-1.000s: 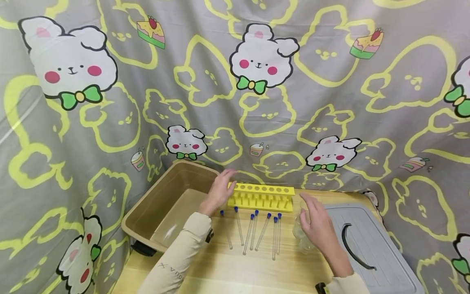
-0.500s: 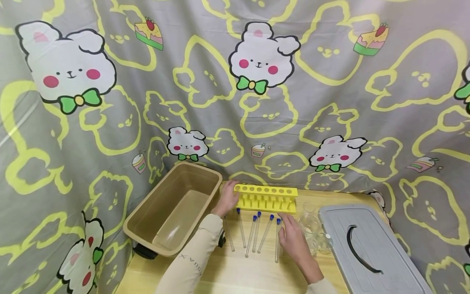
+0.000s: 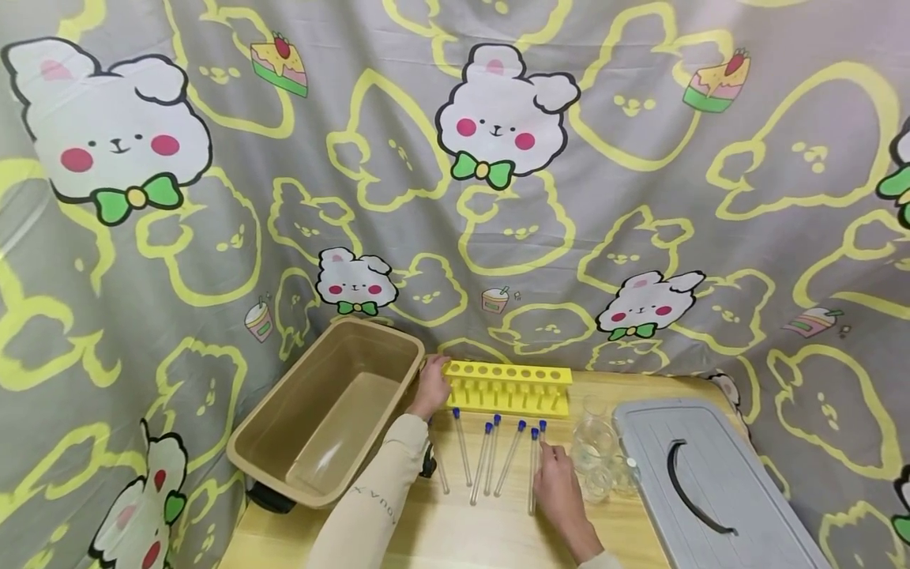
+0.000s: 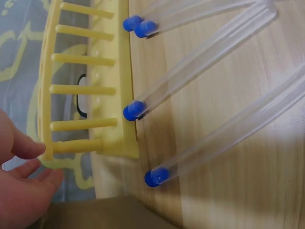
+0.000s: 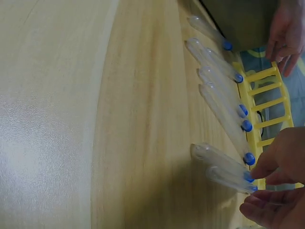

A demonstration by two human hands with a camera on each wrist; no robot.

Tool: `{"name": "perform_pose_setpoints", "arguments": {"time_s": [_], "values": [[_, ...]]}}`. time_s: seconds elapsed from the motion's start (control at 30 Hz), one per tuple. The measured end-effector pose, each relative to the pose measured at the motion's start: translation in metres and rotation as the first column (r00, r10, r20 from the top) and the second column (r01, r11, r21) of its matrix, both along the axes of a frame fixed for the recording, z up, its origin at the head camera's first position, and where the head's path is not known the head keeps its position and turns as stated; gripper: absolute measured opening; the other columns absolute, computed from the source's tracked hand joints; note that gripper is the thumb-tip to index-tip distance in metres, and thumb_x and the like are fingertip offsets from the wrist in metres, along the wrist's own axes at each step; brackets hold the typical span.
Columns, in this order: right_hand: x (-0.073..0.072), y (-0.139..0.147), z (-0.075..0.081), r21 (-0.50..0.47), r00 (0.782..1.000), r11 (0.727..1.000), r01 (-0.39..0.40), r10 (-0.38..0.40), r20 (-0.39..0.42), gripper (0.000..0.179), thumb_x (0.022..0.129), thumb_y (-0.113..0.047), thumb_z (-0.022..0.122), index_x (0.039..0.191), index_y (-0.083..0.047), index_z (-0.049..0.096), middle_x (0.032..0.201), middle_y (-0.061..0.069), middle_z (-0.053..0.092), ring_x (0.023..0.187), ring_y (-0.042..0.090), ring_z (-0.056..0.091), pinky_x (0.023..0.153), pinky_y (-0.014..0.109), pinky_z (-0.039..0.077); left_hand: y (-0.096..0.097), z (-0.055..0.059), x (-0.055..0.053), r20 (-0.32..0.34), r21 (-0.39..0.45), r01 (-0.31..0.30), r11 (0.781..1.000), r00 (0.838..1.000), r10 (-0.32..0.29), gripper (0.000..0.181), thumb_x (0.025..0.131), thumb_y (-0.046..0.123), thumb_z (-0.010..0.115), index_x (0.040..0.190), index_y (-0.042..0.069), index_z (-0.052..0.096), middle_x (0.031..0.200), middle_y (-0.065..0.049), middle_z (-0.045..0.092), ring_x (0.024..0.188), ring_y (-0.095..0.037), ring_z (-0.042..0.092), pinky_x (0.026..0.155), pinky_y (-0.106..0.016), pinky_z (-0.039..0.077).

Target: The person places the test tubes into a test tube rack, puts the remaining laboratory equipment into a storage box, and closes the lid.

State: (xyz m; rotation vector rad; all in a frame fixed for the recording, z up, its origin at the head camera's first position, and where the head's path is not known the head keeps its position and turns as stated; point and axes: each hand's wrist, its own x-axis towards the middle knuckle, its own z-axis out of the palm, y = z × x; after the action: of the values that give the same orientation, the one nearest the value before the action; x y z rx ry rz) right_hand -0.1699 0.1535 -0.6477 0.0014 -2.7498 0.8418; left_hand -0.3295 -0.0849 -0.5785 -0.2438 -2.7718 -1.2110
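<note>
A yellow test tube rack stands at the back of the table. My left hand holds its left end; in the left wrist view the thumb lies at the top plate's corner, with fingers on the other side. Several clear test tubes with blue caps lie in front of the rack, caps toward it. My right hand reaches the two rightmost tubes; in the right wrist view its thumb and fingers stand apart around the blue cap of the outermost tube. The leftmost tube's cap is hidden in the head view.
A deep brown bin with a black handle stands at the left. Several clear glass vessels are grouped right of my right hand. A grey lid with a black handle lies at the right. A patterned curtain hangs behind.
My right hand has come left from the glass vessels to the rightmost tubes. My left hand has settled at the rack's left end.
</note>
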Motion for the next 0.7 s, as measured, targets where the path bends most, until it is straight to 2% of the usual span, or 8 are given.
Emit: {"name": "perform_pose_setpoints", "arguments": {"time_s": [0.13, 0.23, 0.33, 0.5, 0.53, 0.7], "values": [[0.000, 0.000, -0.003, 0.010, 0.999, 1.000, 0.013, -0.013, 0.033, 0.049, 0.080, 0.013, 0.059, 0.128, 0.017, 0.058, 0.111, 0.032, 0.061, 0.093, 0.046, 0.065, 0.075, 0.050, 0.060, 0.002, -0.006, -0.004, -0.011, -0.044, -0.003, 0.999, 1.000, 0.003, 0.056, 0.079, -0.027, 0.051, 0.132, -0.013, 0.059, 0.144, -0.031, 0.049, 0.132, -0.049, 0.048, 0.112, -0.057, 0.039], [-0.001, 0.000, -0.005, 0.010, 0.998, 1.000, 0.028, -0.028, 0.050, 0.047, 0.081, 0.012, 0.060, 0.127, 0.019, 0.059, 0.110, 0.034, 0.061, 0.092, 0.046, 0.065, 0.076, 0.051, 0.060, 0.002, -0.012, -0.010, -0.013, -0.022, -0.019, 1.000, 1.000, 0.018, 0.053, 0.081, -0.026, 0.052, 0.133, -0.014, 0.059, 0.142, -0.031, 0.050, 0.131, -0.049, 0.048, 0.112, -0.057, 0.039], [-0.003, -0.001, -0.007, 0.008, 0.997, 0.999, 0.037, -0.038, 0.065, 0.044, 0.081, 0.012, 0.062, 0.125, 0.020, 0.059, 0.108, 0.034, 0.060, 0.091, 0.045, 0.065, 0.074, 0.051, 0.060, 0.000, -0.019, -0.016, -0.017, -0.008, -0.027, 1.000, 0.999, 0.027, 0.050, 0.084, -0.023, 0.055, 0.133, -0.013, 0.059, 0.140, -0.029, 0.052, 0.130, -0.046, 0.050, 0.110, -0.051, 0.043], [-0.007, -0.001, -0.008, -0.017, 0.998, 0.998, 0.053, -0.053, 0.046, 0.039, 0.080, 0.012, 0.062, 0.118, 0.021, 0.060, 0.103, 0.034, 0.059, 0.089, 0.047, 0.064, 0.071, 0.051, 0.059, 0.000, -0.018, -0.023, -0.005, 0.041, -0.013, 0.999, 1.000, 0.013, 0.047, 0.085, -0.019, 0.062, 0.132, -0.015, 0.059, 0.136, -0.030, 0.053, 0.127, -0.047, 0.052, 0.109, -0.052, 0.044], [-0.008, -0.002, -0.008, -0.026, 0.998, 0.998, 0.055, -0.054, 0.045, 0.039, 0.080, 0.012, 0.062, 0.118, 0.021, 0.060, 0.102, 0.033, 0.059, 0.088, 0.047, 0.063, 0.070, 0.051, 0.059, 0.000, -0.016, -0.024, 0.028, 0.058, -0.018, 0.998, 0.999, 0.016, 0.046, 0.086, -0.018, 0.063, 0.132, -0.015, 0.058, 0.138, -0.031, 0.052, 0.130, -0.048, 0.050, 0.110, -0.053, 0.042], [-0.011, -0.003, -0.008, -0.054, 0.996, 0.997, 0.061, -0.057, 0.068, 0.044, 0.078, 0.012, 0.060, 0.120, 0.022, 0.059, 0.102, 0.032, 0.058, 0.087, 0.046, 0.063, 0.070, 0.052, 0.059, -0.002, -0.016, -0.026, 0.078, 0.050, -0.012, 0.999, 0.997, 0.008, 0.046, 0.089, -0.012, 0.071, 0.134, -0.013, 0.058, 0.140, -0.028, 0.053, 0.132, -0.044, 0.050, 0.110, -0.051, 0.043]]}}
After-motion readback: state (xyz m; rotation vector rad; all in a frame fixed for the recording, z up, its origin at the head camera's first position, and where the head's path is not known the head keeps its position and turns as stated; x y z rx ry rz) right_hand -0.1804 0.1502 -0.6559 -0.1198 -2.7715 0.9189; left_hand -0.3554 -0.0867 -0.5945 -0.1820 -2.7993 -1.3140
